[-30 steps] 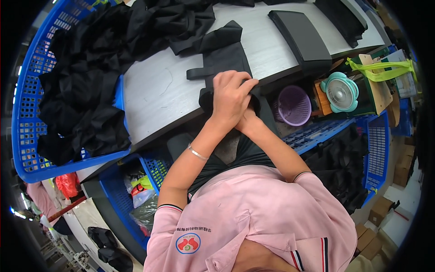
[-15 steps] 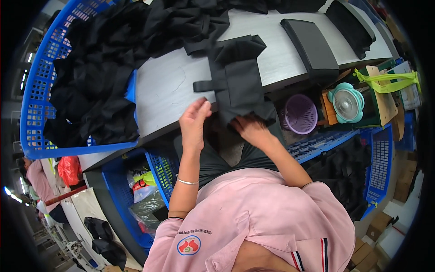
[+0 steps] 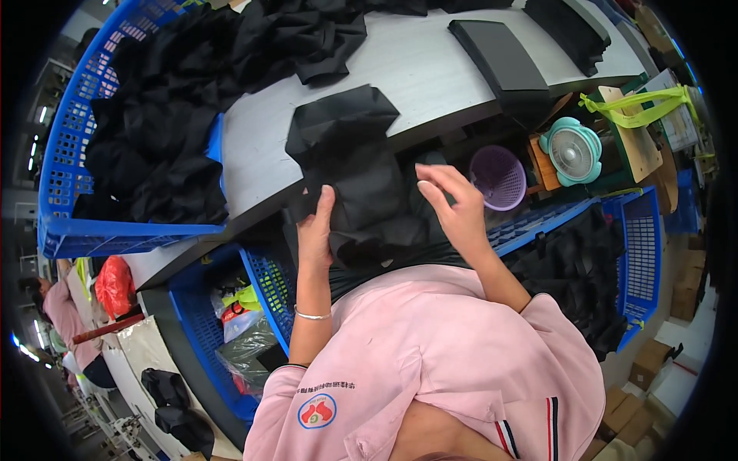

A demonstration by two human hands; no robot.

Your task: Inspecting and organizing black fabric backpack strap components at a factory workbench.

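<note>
A black sewn fabric piece [image 3: 350, 154] hangs over the near edge of the table and down toward my lap. My left hand [image 3: 315, 230] grips its left edge, thumb on top and the other fingers hidden beneath. Just off the right side of the fabric is my right hand [image 3: 455, 201], raised, its fingers apart and nothing in them.
A blue basket [image 3: 131, 238] heaped with black fabric [image 3: 154, 146] stands at the left. Dark flat stacks [image 3: 503, 61] lie on the table [image 3: 419, 73]. At the right are a purple basket [image 3: 498, 178], a teal fan [image 3: 570, 152] and another blue crate [image 3: 639, 261].
The fabric piece has been turned, and its side strap no longer shows. My left hand has taken hold of its left edge. My right hand has let go and risen to the right.
</note>
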